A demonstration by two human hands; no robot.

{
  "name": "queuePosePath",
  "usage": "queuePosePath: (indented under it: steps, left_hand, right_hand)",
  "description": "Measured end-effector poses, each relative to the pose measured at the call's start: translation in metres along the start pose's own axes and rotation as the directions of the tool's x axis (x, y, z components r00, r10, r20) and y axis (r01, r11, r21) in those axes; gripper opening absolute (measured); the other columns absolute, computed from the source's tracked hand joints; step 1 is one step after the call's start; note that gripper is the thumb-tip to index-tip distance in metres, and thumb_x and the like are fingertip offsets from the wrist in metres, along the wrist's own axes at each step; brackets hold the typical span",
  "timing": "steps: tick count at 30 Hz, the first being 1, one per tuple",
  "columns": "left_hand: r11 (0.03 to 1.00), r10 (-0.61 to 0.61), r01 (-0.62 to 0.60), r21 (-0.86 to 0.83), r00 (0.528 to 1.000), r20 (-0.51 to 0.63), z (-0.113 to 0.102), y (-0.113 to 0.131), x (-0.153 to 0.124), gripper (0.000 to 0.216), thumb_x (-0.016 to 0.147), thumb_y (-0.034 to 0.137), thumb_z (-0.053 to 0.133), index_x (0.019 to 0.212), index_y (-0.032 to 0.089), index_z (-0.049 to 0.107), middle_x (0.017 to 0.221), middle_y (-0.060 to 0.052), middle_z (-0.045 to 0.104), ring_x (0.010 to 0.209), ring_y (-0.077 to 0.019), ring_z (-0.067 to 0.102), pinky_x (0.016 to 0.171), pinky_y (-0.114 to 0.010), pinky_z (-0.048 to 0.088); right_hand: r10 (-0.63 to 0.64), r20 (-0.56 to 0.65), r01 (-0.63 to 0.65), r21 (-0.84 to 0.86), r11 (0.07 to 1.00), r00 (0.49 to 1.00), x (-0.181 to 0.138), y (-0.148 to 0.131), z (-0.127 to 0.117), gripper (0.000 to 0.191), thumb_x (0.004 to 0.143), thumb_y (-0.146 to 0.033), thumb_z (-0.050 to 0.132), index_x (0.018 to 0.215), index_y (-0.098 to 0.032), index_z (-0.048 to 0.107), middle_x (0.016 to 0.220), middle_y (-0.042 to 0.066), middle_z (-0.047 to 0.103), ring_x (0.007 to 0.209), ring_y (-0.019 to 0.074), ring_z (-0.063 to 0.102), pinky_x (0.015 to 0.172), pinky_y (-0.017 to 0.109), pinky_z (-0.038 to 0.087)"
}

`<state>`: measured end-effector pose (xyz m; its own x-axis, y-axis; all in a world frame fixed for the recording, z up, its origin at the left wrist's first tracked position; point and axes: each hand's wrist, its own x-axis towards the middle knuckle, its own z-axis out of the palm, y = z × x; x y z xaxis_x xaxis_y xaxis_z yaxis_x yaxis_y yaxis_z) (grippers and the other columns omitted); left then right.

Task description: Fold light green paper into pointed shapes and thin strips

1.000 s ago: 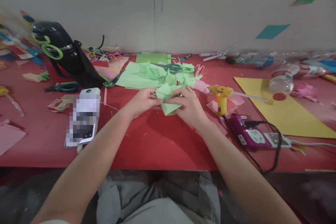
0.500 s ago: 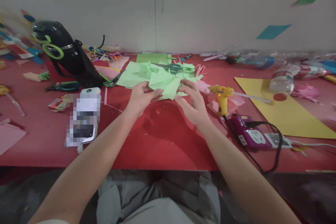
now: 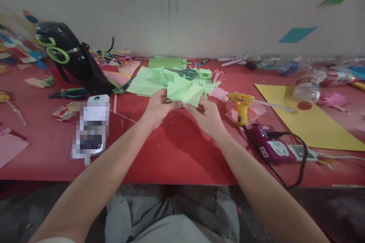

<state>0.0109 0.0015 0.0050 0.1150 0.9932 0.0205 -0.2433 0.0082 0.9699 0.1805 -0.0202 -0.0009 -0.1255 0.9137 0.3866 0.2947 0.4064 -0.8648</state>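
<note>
A creased piece of light green paper is held up between my two hands, above the front of the paper pile. My left hand pinches its lower left edge, the thumb on the near side. On the lower right, my right hand grips it with the thumb near the middle; the other fingers are partly hidden behind the sheet. Just beyond lie more light green sheets and cut pieces, with dark-handled scissors on top of them.
To the right are a yellow glue gun, a purple power adapter with cords, a yellow sheet and a plastic bottle. A phone, pliers and a tall black bottle stand or lie to the left.
The green paper has turned and shifted slightly right, lying flatter between the hands. My left hand has moved a little right, and my right fingers have closed in around the lower edge.
</note>
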Motion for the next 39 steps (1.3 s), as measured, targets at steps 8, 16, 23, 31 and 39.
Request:
queuePosePath:
  steps: [8, 16, 23, 31, 39]
  left_hand:
    - [0.989, 0.107, -0.102, 0.105, 0.993, -0.045, 0.003, -0.003, -0.001, 0.042, 0.058, 0.019, 0.081, 0.096, 0.012, 0.065, 0.093, -0.007, 0.074, 0.086, -0.0219, 0.069, 0.079, -0.034, 0.057]
    - [0.991, -0.051, 0.043, 0.126, 0.997, 0.061, 0.002, 0.003, -0.002, 0.034, 0.06, 0.017, 0.079, 0.091, 0.01, 0.065, 0.076, -0.006, 0.071, 0.067, -0.0164, 0.068, 0.065, -0.029, 0.057]
    - [0.974, 0.078, -0.064, 0.216, 0.995, -0.054, 0.002, -0.006, 0.0, 0.052, 0.057, 0.013, 0.079, 0.102, 0.014, 0.054, 0.08, -0.004, 0.07, 0.07, -0.0192, 0.069, 0.067, -0.032, 0.058]
    - [0.973, 0.05, -0.07, 0.221, 0.994, 0.095, 0.006, -0.005, -0.007, 0.032, 0.072, 0.016, 0.068, 0.102, 0.016, 0.058, 0.092, -0.006, 0.069, 0.082, -0.0204, 0.069, 0.074, -0.036, 0.06]
    - [0.975, -0.197, 0.175, 0.136, 0.966, 0.168, 0.004, 0.003, -0.007, 0.034, 0.084, 0.039, 0.064, 0.113, 0.02, 0.064, 0.103, -0.007, 0.068, 0.087, -0.0204, 0.067, 0.08, -0.041, 0.06]
  right_hand:
    - [-0.051, -0.032, 0.049, -0.073, 0.996, 0.998, 0.001, 0.003, 0.0, 0.015, 0.086, -0.034, 0.064, 0.082, -0.021, 0.071, 0.084, 0.004, 0.068, 0.089, 0.0228, 0.06, 0.078, 0.035, 0.047]
    - [-0.11, -0.043, 0.103, -0.145, 0.984, 0.993, 0.0, -0.001, -0.001, 0.018, 0.086, -0.028, 0.064, 0.071, -0.02, 0.067, 0.073, 0.001, 0.055, 0.078, 0.0184, 0.052, 0.073, 0.032, 0.043]
    - [-0.086, -0.053, 0.075, -0.186, 0.98, 0.995, -0.002, -0.001, 0.002, 0.016, 0.086, -0.03, 0.064, 0.075, -0.019, 0.07, 0.081, 0.003, 0.053, 0.076, 0.0176, 0.053, 0.073, 0.032, 0.045]
    - [-0.162, -0.08, 0.121, -0.377, 0.918, 0.983, 0.0, 0.004, 0.0, 0.027, 0.088, -0.031, 0.059, 0.065, -0.019, 0.052, 0.076, 0.003, 0.046, 0.071, 0.0179, 0.048, 0.067, 0.032, 0.043]
    - [-0.221, 0.059, 0.208, -0.633, 0.746, 0.973, -0.001, 0.01, -0.004, 0.009, 0.085, -0.021, 0.057, 0.079, -0.02, 0.063, 0.095, 0.01, 0.052, 0.093, 0.0265, 0.052, 0.076, 0.039, 0.048]
